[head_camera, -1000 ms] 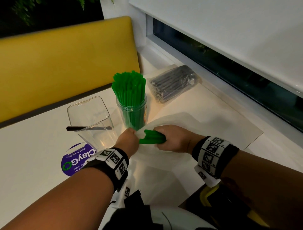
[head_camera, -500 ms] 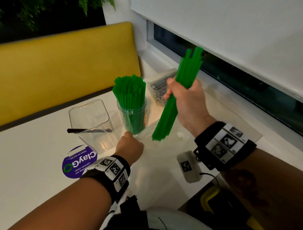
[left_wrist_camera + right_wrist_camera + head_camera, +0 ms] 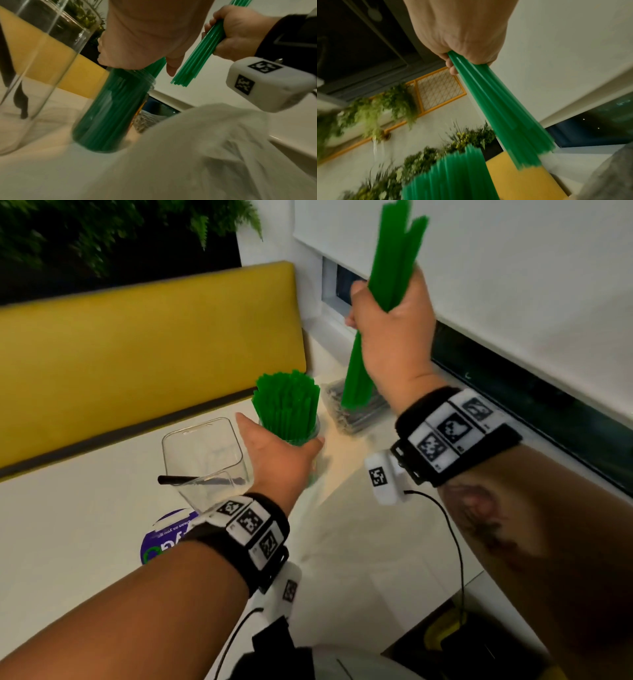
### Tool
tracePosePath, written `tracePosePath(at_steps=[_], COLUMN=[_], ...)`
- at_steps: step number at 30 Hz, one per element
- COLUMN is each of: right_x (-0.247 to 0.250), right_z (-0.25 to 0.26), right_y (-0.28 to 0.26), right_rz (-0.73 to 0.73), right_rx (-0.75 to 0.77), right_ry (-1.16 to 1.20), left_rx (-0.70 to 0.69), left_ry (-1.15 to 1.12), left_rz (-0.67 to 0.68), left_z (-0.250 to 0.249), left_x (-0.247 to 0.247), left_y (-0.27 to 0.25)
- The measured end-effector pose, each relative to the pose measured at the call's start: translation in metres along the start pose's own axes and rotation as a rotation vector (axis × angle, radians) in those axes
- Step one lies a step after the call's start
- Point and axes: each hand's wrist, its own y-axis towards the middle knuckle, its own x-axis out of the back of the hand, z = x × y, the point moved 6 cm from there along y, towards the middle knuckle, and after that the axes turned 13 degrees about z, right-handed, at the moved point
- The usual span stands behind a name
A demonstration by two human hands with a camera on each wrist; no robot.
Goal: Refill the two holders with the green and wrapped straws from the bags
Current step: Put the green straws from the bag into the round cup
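My right hand (image 3: 390, 313) grips a bundle of green straws (image 3: 358, 374) in a fist, held steeply and high above the table. The bundle's lower ends (image 3: 180, 81) hang to the right of the round holder (image 3: 109, 115), which is packed with green straws (image 3: 287, 402). My left hand (image 3: 277, 457) wraps the holder's top, fingers on its left and thumb (image 3: 171, 67) on its right. Left of it stands a clear square holder (image 3: 205, 446) with one black wrapped straw (image 3: 178, 480) across it. A bag of wrapped dark straws (image 3: 363, 416) lies behind.
A crumpled white plastic bag (image 3: 205, 148) lies on the table in front of the holders. A purple sticker (image 3: 164, 539) sits at the near left. The yellow bench back (image 3: 147, 354) borders the far side, and the window sill and blind (image 3: 513, 285) run along the right.
My right hand pulled the green bundle out of the white bag and lifted it high. My left hand let go of the bag and moved forward onto the round holder.
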Motion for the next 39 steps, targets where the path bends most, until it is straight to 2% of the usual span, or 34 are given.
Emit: tracePosePath(at_steps=[4, 8, 14, 19, 25, 32, 39], right_x=[-0.036, -0.062, -0.075, -0.078, -0.072, -0.06, -0.073], right_z=[-0.012, -0.034, -0.029, -0.012, -0.044, -0.042, -0.045], right_y=[0.006, 0.009, 0.015, 0.026, 0.014, 0.015, 0.007], right_rz=[0.14, 0.19, 0.143, 0.133, 0.106, 0.13, 0.193], right_rx=[0.021, -0.06, -0.088, -0.042, -0.163, -0.126, -0.126], right_ry=[-0.15, -0.137, 0.019, 0.112, 0.154, 0.123, 0.271], left_rx=[-0.01, -0.076, -0.047, -0.05, -0.04, -0.038, -0.1], left_ry=[-0.036, -0.016, -0.114, -0.109, -0.053, -0.054, -0.079], left_rz=[0.004, 0.071, 0.048, 0.062, 0.063, 0.087, 0.097], left_z=[0.004, 0.004, 0.015, 0.015, 0.013, 0.011, 0.004], left_x=[0.003, 0.002, 0.005, -0.001, 0.001, 0.001, 0.0], left_y=[0.018, 0.025, 0.032, 0.031, 0.03, 0.027, 0.021])
